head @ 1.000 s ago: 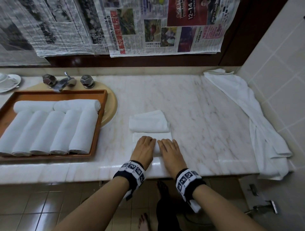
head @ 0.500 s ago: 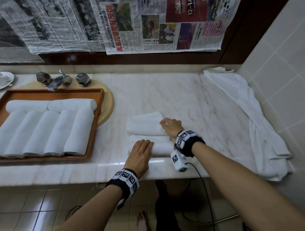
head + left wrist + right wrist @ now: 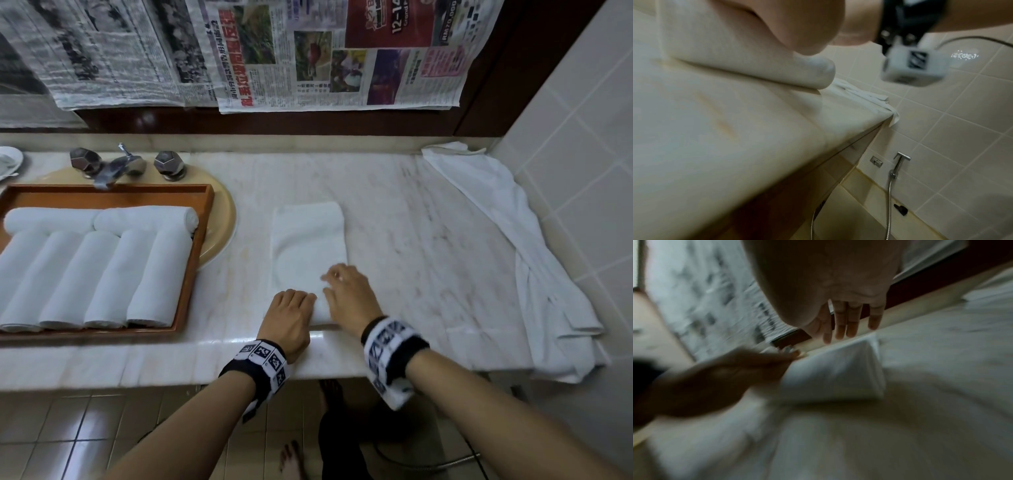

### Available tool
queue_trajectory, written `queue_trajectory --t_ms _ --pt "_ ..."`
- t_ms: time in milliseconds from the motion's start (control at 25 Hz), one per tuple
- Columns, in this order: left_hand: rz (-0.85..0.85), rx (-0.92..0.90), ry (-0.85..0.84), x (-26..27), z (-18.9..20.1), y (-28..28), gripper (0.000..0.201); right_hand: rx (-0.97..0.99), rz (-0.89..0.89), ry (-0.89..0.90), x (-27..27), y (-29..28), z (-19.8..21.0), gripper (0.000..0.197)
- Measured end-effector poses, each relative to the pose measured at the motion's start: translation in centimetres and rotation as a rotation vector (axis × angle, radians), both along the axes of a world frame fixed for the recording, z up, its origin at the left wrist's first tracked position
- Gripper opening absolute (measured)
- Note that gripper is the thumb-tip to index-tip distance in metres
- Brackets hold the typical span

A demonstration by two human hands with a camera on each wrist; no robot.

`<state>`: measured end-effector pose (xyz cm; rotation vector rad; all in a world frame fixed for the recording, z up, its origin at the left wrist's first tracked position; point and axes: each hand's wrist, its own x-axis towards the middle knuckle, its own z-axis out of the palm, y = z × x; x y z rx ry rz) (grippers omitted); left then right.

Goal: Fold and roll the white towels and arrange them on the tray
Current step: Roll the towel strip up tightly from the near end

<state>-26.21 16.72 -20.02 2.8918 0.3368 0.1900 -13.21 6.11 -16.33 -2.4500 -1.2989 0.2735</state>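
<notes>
A white towel (image 3: 308, 240) lies as a long flat strip on the marble counter, its near end rolled up; the roll (image 3: 756, 65) shows close in the left wrist view. My left hand (image 3: 294, 305) rests on the roll's left part. My right hand (image 3: 342, 284) is at the right part of the near end, blurred; in the right wrist view its fingers (image 3: 846, 321) are straight, just above the towel (image 3: 838, 374). The wooden tray (image 3: 164, 189) at the left holds several rolled white towels (image 3: 102, 274).
The tray sits over a beige basin (image 3: 222, 226) below a chrome faucet (image 3: 113, 168). A large crumpled white cloth (image 3: 496, 222) runs along the tiled right wall. The counter's front edge (image 3: 137, 363) is just under my wrists. Newspaper covers the back wall.
The far folded half of the towel now lies flat, spread away from me. My right hand reached to that fold and has come back beside my left hand on the roll.
</notes>
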Motion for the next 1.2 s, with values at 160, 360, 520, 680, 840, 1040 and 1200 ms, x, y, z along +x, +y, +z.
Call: queue_trajectory --t_ms 160,360,520,680,840,1040,1200 --pt "-0.007 0.023 0.198 1.7 1.7 0.5 0.037 -0.056 0.165 -0.182 -3.8 -3.3 -4.1 0.050" --pt "0.049 -0.011 -0.026 -0.1 1.1 -1.0 0.050 -0.023 0.144 -0.064 -2.0 -2.4 -3.3 0.045" --pt "-0.021 -0.031 -0.069 -1.9 -0.2 -2.1 0.054 0.014 0.129 -0.065 -2.5 -3.1 -3.2 0.032" --pt "-0.020 -0.037 0.038 0.3 0.6 -0.9 0.046 -0.096 0.036 -0.230 -4.4 -3.3 -4.2 0.059" --pt "0.021 0.013 0.189 2.1 2.4 -0.2 0.044 -0.093 0.064 -0.262 -4.0 -2.9 -4.3 0.057" --pt "0.046 -0.031 -0.010 1.1 1.3 -0.9 0.052 -0.067 0.089 -0.067 -0.4 -0.6 -2.8 0.030" --pt "0.037 -0.086 -0.002 1.9 0.8 -0.2 0.052 -0.132 0.026 -0.073 0.4 1.1 -2.4 0.032"
